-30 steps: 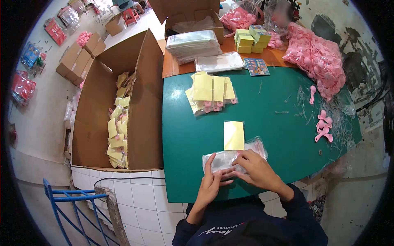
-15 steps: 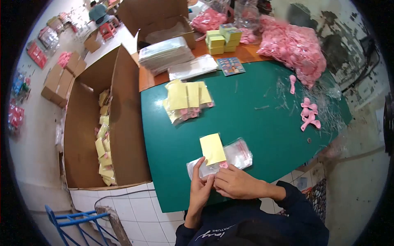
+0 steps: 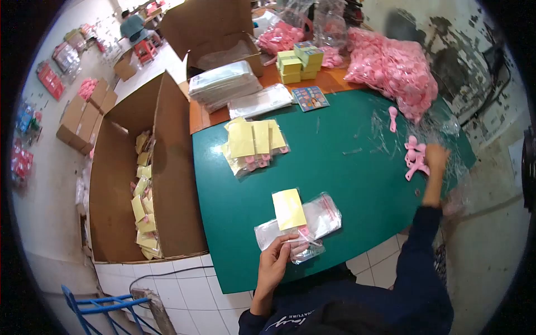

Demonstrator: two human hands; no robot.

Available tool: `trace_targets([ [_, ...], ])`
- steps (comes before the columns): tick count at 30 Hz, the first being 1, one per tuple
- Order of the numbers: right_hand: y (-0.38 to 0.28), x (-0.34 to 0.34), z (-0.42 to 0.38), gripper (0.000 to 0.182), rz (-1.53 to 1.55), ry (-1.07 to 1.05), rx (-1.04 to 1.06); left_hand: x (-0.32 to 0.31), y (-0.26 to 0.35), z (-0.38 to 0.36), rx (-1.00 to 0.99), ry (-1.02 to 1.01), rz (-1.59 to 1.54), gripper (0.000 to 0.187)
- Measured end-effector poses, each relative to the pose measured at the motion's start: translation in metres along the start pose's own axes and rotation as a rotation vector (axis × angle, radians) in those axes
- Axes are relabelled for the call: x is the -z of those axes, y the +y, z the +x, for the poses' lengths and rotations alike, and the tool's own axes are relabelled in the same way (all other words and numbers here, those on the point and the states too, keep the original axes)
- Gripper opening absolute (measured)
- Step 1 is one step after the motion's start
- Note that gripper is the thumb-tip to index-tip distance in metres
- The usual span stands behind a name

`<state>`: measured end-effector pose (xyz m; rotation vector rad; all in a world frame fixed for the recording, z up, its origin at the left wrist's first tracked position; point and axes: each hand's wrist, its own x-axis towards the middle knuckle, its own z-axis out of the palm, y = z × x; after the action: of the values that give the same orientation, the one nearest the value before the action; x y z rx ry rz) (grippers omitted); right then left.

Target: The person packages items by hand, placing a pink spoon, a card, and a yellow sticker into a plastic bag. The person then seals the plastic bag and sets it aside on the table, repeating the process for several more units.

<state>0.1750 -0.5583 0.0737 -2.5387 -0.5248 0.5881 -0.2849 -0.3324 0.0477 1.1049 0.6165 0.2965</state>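
Note:
My left hand [image 3: 272, 267] pinches the lower edge of a clear plastic bag [image 3: 306, 254] near the table's front edge. Inside that bag are a yellow card [image 3: 289, 209] and a small pink piece showing below it. Under it lies a stack of clear bags [image 3: 325, 211] with a red-marked end. At the right side of the table, my right hand [image 3: 438, 161] reaches beside a small cluster of pink plastic scoops [image 3: 416, 166]; its fingers are blurred and partly hidden. A single pink scoop [image 3: 393, 119] lies further back.
Filled packets with yellow cards [image 3: 242, 140] lie at the table's left. A tall cardboard box [image 3: 174, 167] with similar packets stands beside it. Behind are stacked plastic sleeves [image 3: 223, 84], yellow card blocks [image 3: 289, 64] and a big bag of pink scoops [image 3: 391, 70]. A person [image 3: 134, 28] sits far back.
My right hand has left the bag and moved right to the pink scoops. My left hand stays at the bag, whose lower end is now uncovered.

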Motion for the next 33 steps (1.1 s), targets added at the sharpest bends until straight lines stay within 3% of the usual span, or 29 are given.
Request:
trace_targets([
  [2, -0.038, -0.027, -0.035, 0.033, -0.262, 0.248, 0.231, 0.001, -0.006, 0.002, 0.021, 0.004, 0.02, 0.026],
  [4, -0.119, -0.093, -0.114, 0.043, -0.078, 0.311, 0.655, 0.001, -0.009, 0.002, 0.037, 0.003, 0.0, 0.026],
  [6, -0.148, -0.148, -0.164, 0.056, 0.147, -0.023, 0.952, -0.003, -0.011, 0.001, 0.041, -0.003, -0.061, 0.027],
  [8, -0.156, -0.188, -0.198, 0.061, 0.199, -0.212, 0.959, -0.008, -0.007, -0.003, -0.001, -0.02, -0.093, 0.027],
  [11, -0.153, -0.211, -0.202, 0.031, 0.237, -0.098, 0.935, -0.001, -0.003, -0.011, -0.007, -0.059, -0.021, 0.026],
  [15, -0.153, -0.202, -0.197, 0.02, 0.422, -0.178, 0.907, 0.009, 0.0, -0.021, 0.026, -0.062, -0.034, 0.024],
  [19, -0.148, -0.205, -0.2, 0.02, 0.451, -0.26, 0.893, -0.005, 0.004, -0.018, -0.234, -0.053, 0.633, 0.031],
  [20, -0.148, -0.205, -0.203, 0.02, 0.448, -0.27, 0.893, -0.006, 0.001, -0.017, -0.21, -0.015, 0.718, 0.036],
  [23, -0.146, -0.204, -0.207, 0.02, 0.448, -0.257, 0.85, -0.01, -0.009, -0.017, -0.529, 0.176, 0.866, 0.03],
  [29, -0.146, -0.193, -0.21, 0.016, 0.519, -0.302, 0.779, -0.012, -0.015, -0.018, -0.413, 0.255, 0.612, 0.021],
  [33, -0.135, -0.208, -0.219, 0.011, 0.899, -0.475, 0.436, -0.009, -0.021, -0.023, -0.374, 0.222, 0.592, 0.019],
])
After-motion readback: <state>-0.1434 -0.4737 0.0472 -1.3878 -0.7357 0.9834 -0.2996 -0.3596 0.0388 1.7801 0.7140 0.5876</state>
